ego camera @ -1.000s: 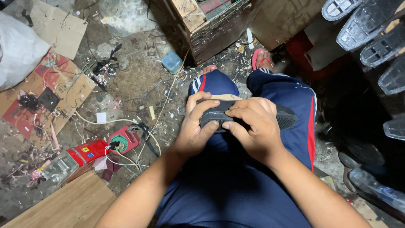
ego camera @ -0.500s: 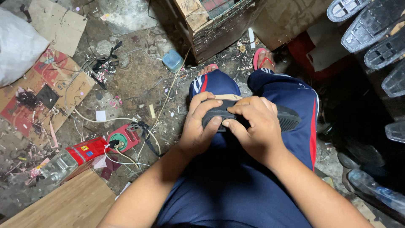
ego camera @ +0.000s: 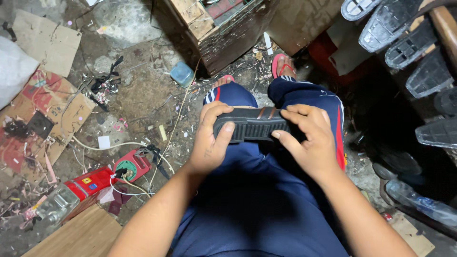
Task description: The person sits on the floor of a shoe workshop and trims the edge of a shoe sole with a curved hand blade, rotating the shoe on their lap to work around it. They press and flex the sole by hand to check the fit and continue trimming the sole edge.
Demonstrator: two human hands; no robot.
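Over the lap, a black ridged shoe sole (ego camera: pixel 252 124) is clamped between both hands: left hand (ego camera: pixel 212 138) wraps its near end, right hand (ego camera: pixel 309 138) hides the far end. Lower left, a red box-shaped device (ego camera: pixel 90 183) lies partly under wires.

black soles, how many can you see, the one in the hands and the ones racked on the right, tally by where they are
Held across the lap by the left hand and right hand: black sole, 1
On the rack at the right: black soles, 6 visible, the lower ones partly cut off or in shadow
Total: 7
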